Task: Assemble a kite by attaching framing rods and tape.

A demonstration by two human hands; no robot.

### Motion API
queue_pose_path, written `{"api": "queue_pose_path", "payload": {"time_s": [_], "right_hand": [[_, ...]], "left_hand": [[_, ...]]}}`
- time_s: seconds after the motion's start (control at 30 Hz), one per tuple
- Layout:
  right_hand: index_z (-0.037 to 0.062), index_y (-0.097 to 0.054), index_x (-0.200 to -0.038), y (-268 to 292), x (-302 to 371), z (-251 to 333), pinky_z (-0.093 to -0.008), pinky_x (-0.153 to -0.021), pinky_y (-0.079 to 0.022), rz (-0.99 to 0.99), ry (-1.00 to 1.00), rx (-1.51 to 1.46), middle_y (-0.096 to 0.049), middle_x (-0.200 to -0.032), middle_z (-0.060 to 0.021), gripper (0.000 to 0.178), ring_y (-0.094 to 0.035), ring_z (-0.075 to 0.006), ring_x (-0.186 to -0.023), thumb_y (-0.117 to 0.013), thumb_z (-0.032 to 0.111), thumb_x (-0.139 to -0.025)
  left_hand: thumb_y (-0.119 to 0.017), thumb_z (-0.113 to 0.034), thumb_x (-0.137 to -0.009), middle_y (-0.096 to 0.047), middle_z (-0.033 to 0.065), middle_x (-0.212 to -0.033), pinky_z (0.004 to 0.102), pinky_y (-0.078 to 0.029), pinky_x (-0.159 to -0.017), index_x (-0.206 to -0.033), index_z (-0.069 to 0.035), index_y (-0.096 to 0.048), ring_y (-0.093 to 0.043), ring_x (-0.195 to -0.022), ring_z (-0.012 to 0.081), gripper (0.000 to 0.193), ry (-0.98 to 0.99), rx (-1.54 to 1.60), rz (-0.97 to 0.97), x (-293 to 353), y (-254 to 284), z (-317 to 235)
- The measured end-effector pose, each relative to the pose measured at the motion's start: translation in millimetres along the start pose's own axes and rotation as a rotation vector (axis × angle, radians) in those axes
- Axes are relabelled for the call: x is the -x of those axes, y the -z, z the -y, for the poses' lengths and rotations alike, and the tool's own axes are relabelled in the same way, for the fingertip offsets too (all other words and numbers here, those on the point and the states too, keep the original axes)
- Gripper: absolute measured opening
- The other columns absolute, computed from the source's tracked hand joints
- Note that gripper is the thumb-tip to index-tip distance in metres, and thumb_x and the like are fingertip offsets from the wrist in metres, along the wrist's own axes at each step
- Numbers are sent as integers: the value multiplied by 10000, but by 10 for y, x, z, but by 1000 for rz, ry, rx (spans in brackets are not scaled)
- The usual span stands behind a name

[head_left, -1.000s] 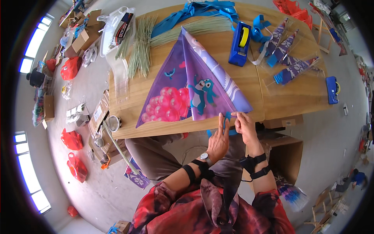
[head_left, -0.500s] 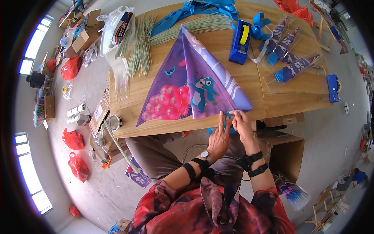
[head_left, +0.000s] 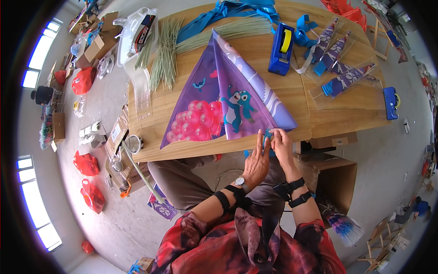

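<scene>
A folded kite of purple printed cloth lies on the table, its point facing away and its wide edge near me. It shows pink balloons and a blue cartoon animal. At its near right corner, my left hand has index and middle fingers stretched forward, with a narrow blue ribbon between their tips. My right hand pinches the same ribbon with thumb and forefinger, right beside them. More blue shows below the table edge by my left hand. How the ribbon joins the kite is hidden by my fingers.
On the wooden table are a blue tape dispenser, another dispenser, thin pale sticks, blue ribbon strips and packed kites. A cardboard box stands under the table's right side.
My right wrist has shifted slightly left, and the fingers of both hands have moved a little at the ribbon. The kite lies almost as before.
</scene>
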State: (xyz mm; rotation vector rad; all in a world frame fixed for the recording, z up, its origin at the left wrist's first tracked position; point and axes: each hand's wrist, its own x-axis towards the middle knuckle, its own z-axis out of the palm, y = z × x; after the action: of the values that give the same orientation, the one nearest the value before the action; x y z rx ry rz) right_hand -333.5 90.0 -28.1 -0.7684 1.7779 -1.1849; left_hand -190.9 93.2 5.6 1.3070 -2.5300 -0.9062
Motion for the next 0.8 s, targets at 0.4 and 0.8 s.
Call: {"api": "queue_pose_path", "payload": {"time_s": [0.4, 0.8], "right_hand": [[17, -654, -1047, 1, -5, 1, -302, -534, -453, -6, 67, 102, -573, -639, -51, 251, -536, -110, -539, -508, 218, -1083], [64, -564, -1210, 170, -19, 462, -454, -627, -508, -171, 398, 642, -657, -776, -126, 378, -655, -357, -700, -748, 212, -914]], "left_hand": [[-583, -13, -809, -311, 219, -1597, 405, -571, -834, -1349, 144, -501, -610, -1034, 320, 569, -212, -144, -100, -11, -114, 156], [-595, 16, -829, -300, 219, -1587, 430, -586, -809, -1327, 174, -500, -605, -1039, 354, 531, -203, -85, -78, -9, -105, 146]]}}
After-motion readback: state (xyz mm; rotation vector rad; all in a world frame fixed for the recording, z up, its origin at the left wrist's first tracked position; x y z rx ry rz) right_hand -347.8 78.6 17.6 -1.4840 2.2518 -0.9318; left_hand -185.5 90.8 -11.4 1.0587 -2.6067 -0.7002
